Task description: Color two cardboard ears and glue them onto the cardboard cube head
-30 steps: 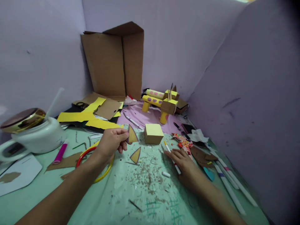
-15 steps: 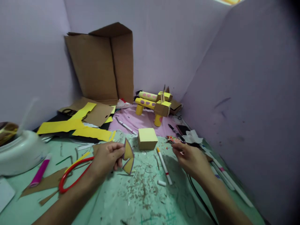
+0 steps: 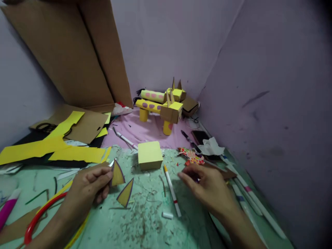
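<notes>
My left hand (image 3: pixel 94 183) pinches a tan cardboard triangle (image 3: pixel 118 174) with purple-coloured edges between thumb and fingers. A matching triangle (image 3: pixel 125 193) is just to the right of that hand, over the green tabletop. Ahead of both hands stands a small cardboard box (image 3: pixel 149 155) with a pale yellow top. My right hand (image 3: pixel 207 185) hovers right of an uncapped orange-tipped marker (image 3: pixel 172 190), its fingers curled inward. A small purple and white bit shows among those fingers, too hidden to name. The white marker cap (image 3: pixel 167 215) lies near the marker.
Two yellow cardboard animals (image 3: pixel 158 105) with spotted tube bodies stand on pink cloth at the back. Yellow paper strips (image 3: pixel 57 145) and a large cardboard piece (image 3: pixel 67 52) are at left. A red-handled tool (image 3: pixel 33 221) lies by my left forearm. Patterned scraps (image 3: pixel 190 155) and markers lie at right.
The view has tilted down and come closer. The two triangles, earlier together at my left fingers, are now apart, one still in the pinch. My right hand stays curled at the right.
</notes>
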Demonstrator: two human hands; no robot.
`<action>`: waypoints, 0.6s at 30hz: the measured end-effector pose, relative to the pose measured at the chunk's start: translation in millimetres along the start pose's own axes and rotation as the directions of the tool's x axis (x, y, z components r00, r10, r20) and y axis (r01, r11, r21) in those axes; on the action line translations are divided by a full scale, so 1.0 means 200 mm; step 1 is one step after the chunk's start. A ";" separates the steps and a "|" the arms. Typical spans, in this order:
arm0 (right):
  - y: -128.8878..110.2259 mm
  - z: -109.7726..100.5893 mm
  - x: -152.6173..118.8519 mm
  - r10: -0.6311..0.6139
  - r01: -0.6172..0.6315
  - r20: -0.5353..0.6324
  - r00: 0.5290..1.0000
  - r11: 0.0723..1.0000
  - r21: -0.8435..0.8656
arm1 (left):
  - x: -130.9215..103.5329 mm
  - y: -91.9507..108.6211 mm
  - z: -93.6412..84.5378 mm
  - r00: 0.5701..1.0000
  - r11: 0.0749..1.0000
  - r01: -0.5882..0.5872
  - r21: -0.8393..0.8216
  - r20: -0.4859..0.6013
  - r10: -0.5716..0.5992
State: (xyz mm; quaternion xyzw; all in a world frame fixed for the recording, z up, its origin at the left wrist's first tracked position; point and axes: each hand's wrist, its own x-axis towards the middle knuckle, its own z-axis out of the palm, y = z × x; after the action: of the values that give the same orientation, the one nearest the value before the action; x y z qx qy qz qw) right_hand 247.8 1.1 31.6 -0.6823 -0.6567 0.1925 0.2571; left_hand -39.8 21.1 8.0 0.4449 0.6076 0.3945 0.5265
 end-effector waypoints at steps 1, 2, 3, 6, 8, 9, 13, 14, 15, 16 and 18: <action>-0.02 0.02 0.00 0.018 -0.014 0.071 0.997 0.998 -0.066 | 0.00 0.00 0.01 1.000 0.999 0.019 0.042 -0.010 -0.019; -0.03 0.05 0.01 0.036 -0.019 0.130 0.991 0.992 -0.128 | 0.00 0.01 0.02 0.999 0.995 0.035 0.098 -0.028 -0.033; -0.04 0.07 0.01 0.057 -0.025 0.175 0.983 0.983 -0.183 | 0.00 0.02 0.04 0.998 0.986 0.043 0.164 -0.049 -0.036; -0.03 0.12 0.03 0.076 -0.007 0.263 0.962 0.967 -0.255 | -0.01 0.05 0.07 0.998 0.925 -0.030 0.378 -0.037 0.047; -0.03 0.14 0.04 0.059 0.020 0.301 0.952 0.968 -0.252 | -0.01 0.05 0.07 0.995 0.861 -0.098 0.499 0.026 0.098; -0.03 0.15 0.04 0.052 0.031 0.313 0.948 0.966 -0.255 | -0.02 0.05 0.07 0.991 0.824 -0.132 0.551 0.064 0.116; -0.02 0.15 0.03 0.097 -0.012 0.311 0.946 0.964 -0.265 | -0.05 0.02 0.05 0.959 0.674 -0.273 0.686 0.142 0.243; -0.01 0.15 0.03 0.109 -0.038 0.299 0.948 0.971 -0.234 | -0.06 0.02 0.05 0.950 0.644 -0.293 0.706 0.137 0.282; 0.01 0.14 0.03 0.112 -0.059 0.282 0.953 0.980 -0.189 | -0.07 0.01 0.05 0.940 0.616 -0.310 0.724 0.136 0.314; 0.02 0.13 0.02 0.097 -0.065 0.252 0.963 0.989 -0.133 | -0.07 0.01 0.05 0.931 0.588 -0.325 0.741 0.141 0.337; 0.07 0.09 0.01 -0.008 0.007 0.180 0.984 1.000 0.005 | -0.09 0.00 0.06 0.916 0.533 -0.353 0.769 0.169 0.363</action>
State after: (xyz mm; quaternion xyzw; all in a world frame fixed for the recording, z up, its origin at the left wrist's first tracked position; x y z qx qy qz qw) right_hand 248.2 5.7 9.2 -0.6591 -0.6795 0.2539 0.1987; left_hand -25.9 5.0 11.8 0.7419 0.6169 0.1897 0.1820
